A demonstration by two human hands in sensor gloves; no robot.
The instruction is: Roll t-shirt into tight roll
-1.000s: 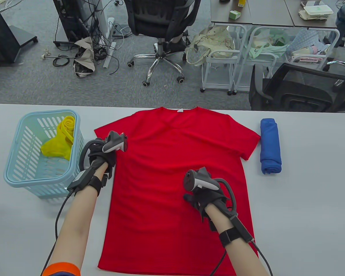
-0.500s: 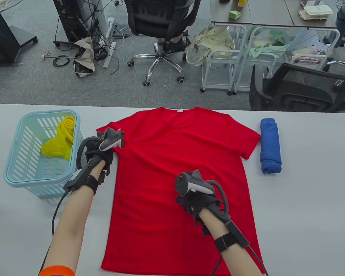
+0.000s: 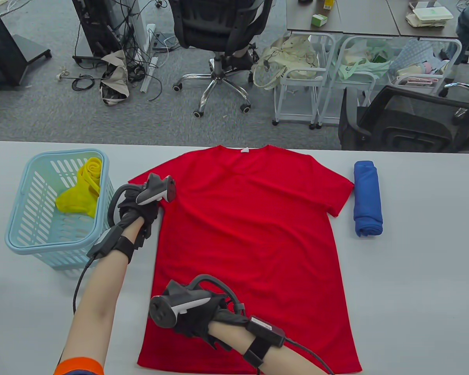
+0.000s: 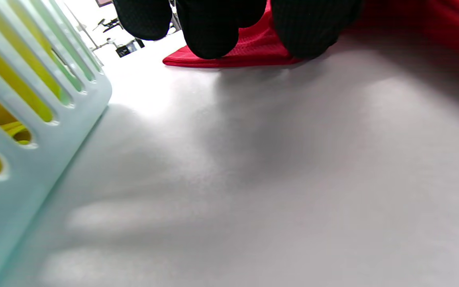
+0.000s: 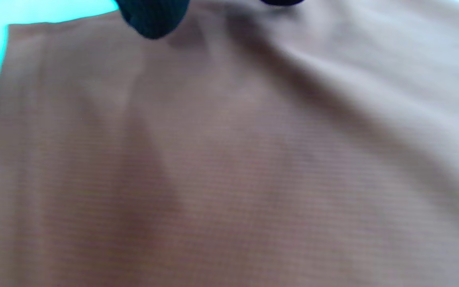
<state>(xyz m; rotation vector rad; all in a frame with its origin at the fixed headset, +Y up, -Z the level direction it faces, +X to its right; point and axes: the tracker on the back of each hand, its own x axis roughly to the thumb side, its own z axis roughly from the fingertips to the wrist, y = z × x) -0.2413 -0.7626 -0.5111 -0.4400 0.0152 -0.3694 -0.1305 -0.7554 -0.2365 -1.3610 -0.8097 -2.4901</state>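
The grey table carries everything, and the red t-shirt lies spread flat at its middle, collar toward the far edge and hem toward the person. Left of the t-shirt stands a pale blue basket with a crumpled yellow cloth inside; right of the t-shirt, just beyond its sleeve, lies a rolled blue cloth. The left hand sits at the t-shirt's left sleeve: in the left wrist view its gloved fingertips are bent down onto the sleeve's edge, pressing it against the table, though whether they pinch the fabric cannot be told. The right hand lies across the t-shirt's near left part, close to the hem; its fingers are hidden beneath the tracker, and the right wrist view is blurred, showing only one fingertip over the fabric, so how far they are spread cannot be told.
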